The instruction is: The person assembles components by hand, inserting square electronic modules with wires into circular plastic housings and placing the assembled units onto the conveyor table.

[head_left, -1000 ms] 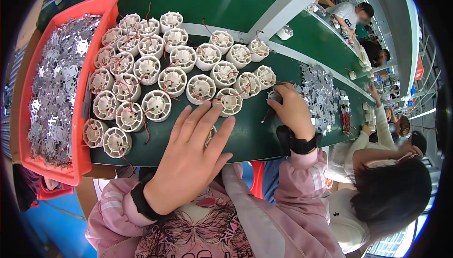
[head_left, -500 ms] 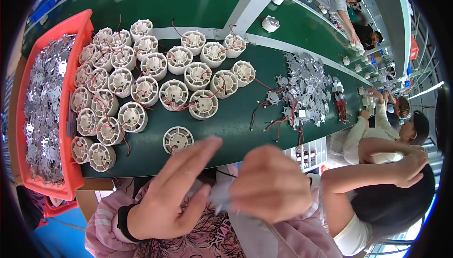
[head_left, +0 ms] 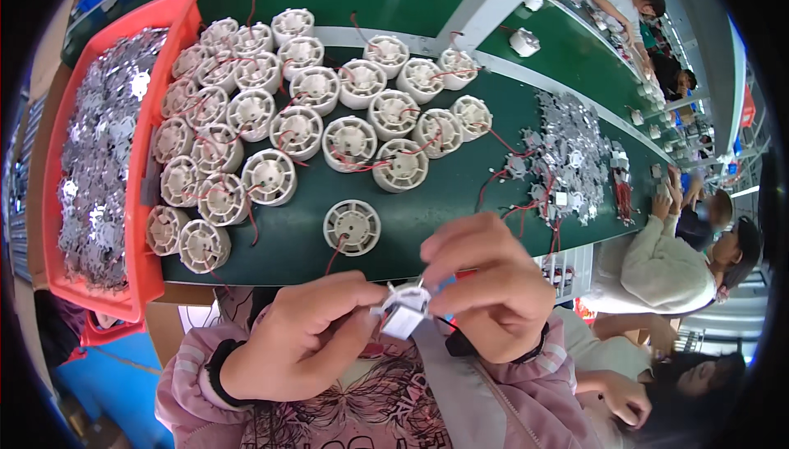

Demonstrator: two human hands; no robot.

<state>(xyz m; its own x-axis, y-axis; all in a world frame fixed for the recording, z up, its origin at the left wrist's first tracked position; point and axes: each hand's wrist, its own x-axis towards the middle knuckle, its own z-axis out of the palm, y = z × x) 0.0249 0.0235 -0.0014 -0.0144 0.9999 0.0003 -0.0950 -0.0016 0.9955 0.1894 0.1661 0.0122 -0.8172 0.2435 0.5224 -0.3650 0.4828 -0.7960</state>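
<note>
Close in front of my chest, my left hand (head_left: 308, 338) is closed, its thumb and index finger pinching a small grey star-shaped plate (head_left: 408, 293) with a white rectangular block (head_left: 403, 322) on it. My right hand (head_left: 497, 289) is at the plate's right side, fingers bent inward and partly blurred. Bits of red and black wire show around its fingers; what exactly they grip is hidden. Just beyond both hands, a single white round slotted housing (head_left: 352, 227) sits on the green table (head_left: 304, 244), a red wire trailing from it toward me.
Many more white housings (head_left: 296, 133) with red wires cover the table's left half. Left of them stands a red bin (head_left: 148, 285) of shiny grey plates. A pile of grey plates (head_left: 571, 157) and a bundle of red-wired parts (head_left: 623, 190) lie right. A person (head_left: 608, 367) sits close by on my right.
My hands have come together around the grey plate, which was blurred between them before. My right hand has turned, its fingers now at the plate. The view has shifted, moving the table contents rightward.
</note>
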